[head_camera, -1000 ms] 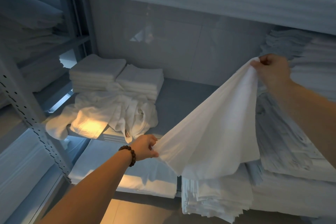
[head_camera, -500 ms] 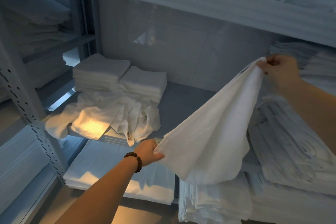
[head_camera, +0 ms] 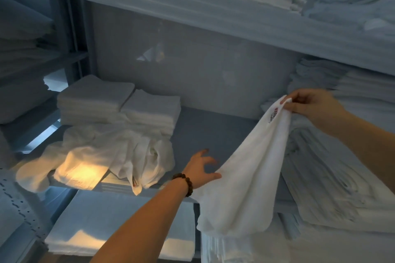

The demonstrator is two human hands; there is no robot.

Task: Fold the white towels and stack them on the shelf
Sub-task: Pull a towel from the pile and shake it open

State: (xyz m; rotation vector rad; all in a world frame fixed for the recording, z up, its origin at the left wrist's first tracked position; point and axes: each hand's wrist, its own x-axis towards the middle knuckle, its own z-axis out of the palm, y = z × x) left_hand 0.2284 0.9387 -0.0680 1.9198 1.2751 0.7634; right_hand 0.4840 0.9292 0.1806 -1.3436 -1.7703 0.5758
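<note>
On the shelf [head_camera: 213, 132] at nine o'clock, two folded stacks [head_camera: 119, 104] sit behind a crumpled towel pile [head_camera: 111, 158]. At six o'clock, the left hand [head_camera: 202, 168], fingers spread, appears to touch the hanging white towel [head_camera: 245, 177] with its thumb. At three o'clock, the right hand [head_camera: 310, 104] pinches the towel's top corner.

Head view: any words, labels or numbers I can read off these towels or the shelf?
Held towel: a red and dark mark near the right hand, too blurred to read.
Crumpled towel: a similar mark on its hanging corner, too small to read.
Shelf: no text visible.
</note>
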